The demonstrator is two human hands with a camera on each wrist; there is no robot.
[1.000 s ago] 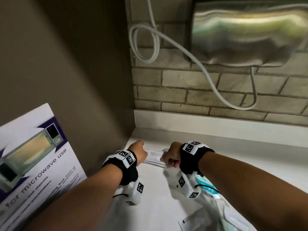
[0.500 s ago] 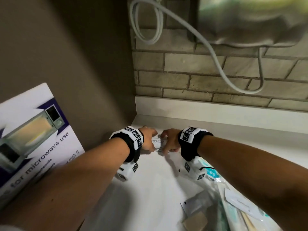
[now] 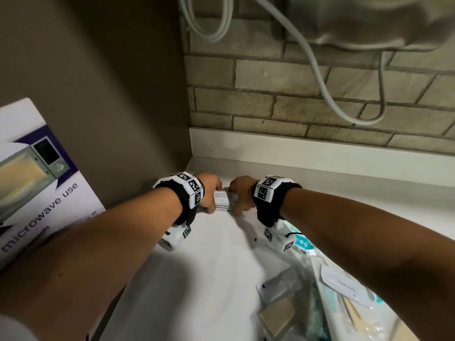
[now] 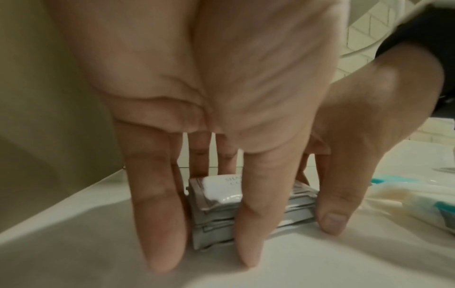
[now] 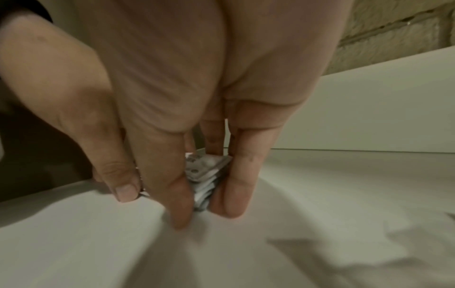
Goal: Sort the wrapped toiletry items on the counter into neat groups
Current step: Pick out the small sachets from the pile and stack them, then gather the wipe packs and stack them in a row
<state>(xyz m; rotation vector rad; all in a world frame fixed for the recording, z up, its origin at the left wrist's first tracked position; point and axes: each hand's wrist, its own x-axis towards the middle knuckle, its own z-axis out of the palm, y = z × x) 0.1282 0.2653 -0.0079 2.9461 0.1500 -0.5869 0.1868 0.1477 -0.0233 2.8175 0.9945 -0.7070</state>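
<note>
A small stack of white sachets [image 3: 222,201] printed "shampoo conditioner" lies on the white counter [image 3: 209,267] near the back left corner. My left hand [image 3: 209,189] stands at its left end and my right hand [image 3: 240,195] at its right end. In the left wrist view the left hand's fingers [image 4: 157,204] point straight down, tips on the counter, bracketing the stack of sachets [image 4: 216,196]. In the right wrist view straight fingers [image 5: 236,185] press against the end of the stack of sachets [image 5: 204,171]. Neither hand lifts it.
A clear plastic bag [image 3: 320,279] of mixed wrapped toiletries lies at the lower right, with a toothbrush packet [image 3: 344,284] and a brown square sachet [image 3: 275,316]. A microwave-ware box [image 3: 37,180] leans at the left. A white backsplash [image 3: 295,148] and a hanging cable [image 3: 320,70] are behind.
The hands have closed in from both ends on the sachets, which now sit as a tighter stack. The head view has tilted downward, showing more of the bag.
</note>
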